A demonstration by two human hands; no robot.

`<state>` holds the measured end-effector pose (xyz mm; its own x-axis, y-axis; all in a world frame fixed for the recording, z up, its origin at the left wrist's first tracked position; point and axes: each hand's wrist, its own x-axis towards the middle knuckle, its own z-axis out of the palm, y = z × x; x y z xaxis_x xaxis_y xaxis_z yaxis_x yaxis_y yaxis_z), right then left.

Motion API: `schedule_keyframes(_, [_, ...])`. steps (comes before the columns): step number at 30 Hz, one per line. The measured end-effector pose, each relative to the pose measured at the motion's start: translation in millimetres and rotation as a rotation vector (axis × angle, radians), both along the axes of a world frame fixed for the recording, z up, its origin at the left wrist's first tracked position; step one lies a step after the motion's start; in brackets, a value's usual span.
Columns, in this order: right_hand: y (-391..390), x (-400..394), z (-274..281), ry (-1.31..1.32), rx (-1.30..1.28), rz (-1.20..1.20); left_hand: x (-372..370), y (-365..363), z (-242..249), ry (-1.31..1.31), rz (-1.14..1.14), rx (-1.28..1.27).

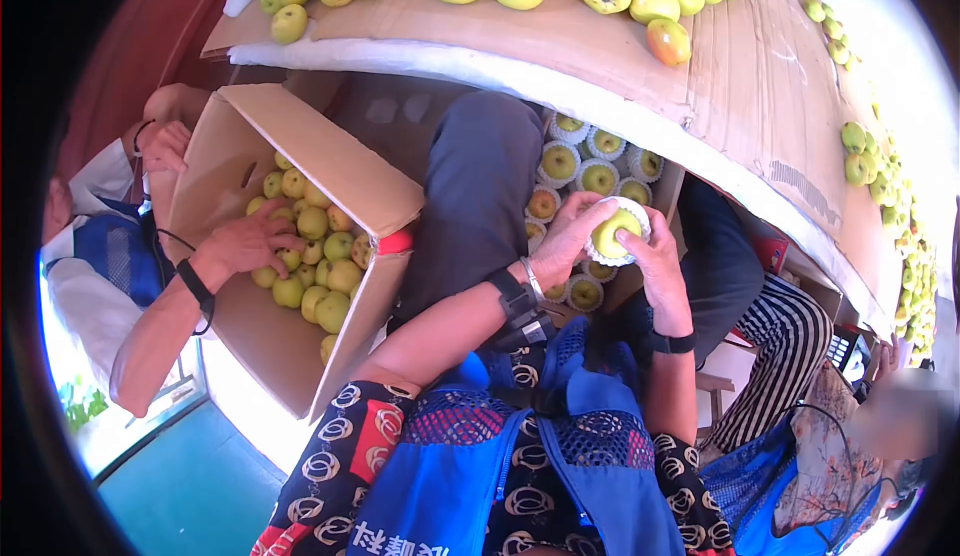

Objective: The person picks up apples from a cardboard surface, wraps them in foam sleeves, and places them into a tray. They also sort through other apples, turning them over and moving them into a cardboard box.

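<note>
A yellow-green apple (613,236) in a white foam net is held between my two hands, above a box of netted apples (559,162). My left hand (568,236) grips its left side, fingers bent round the net. On the other side my right hand (655,254) has its thumb on the apple's face and its fingers round the net. The netted apples lie in rows between my knees, partly hidden by my hands and the tabletop edge.
At left, a co-worker's hand (250,240) reaches into a cardboard box (250,334) of loose apples. A cardboard-covered table (540,41) with many apples spans the top. Another person in striped trousers (785,346) sits at right.
</note>
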<state>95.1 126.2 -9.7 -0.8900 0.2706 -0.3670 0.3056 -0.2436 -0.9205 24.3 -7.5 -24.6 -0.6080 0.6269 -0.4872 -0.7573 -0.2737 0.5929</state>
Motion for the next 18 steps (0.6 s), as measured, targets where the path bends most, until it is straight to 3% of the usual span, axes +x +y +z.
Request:
schedule_keyframes(2, [12, -1, -1, -0.031, 0.017, 0.069, 1, -1, 3, 0.034, -0.17, 0.007])
schedule_keyframes(4, [14, -1, -3, -0.053, 0.029, 0.143, 2, 0, 2, 0.031, -0.175, -0.013])
schedule_keyframes(7, [6, 0, -4, -0.019, 0.028, 0.06, 4, 0, -5, 0.005, -0.086, -0.059])
schedule_keyframes(9, [6, 5, 3, -0.183, -0.209, -0.164, 4, 2, -13, -0.022, -0.001, -0.079])
schedule_keyframes(12, [-3, 8, -7, -0.201, -0.153, -0.009, 5, 2, -20, -0.002, 0.055, -0.078])
schedule_keyframes(18, [-11, 12, -30, -0.174, -0.171, -0.077, 18, 9, -15, 0.051, 0.007, -0.282])
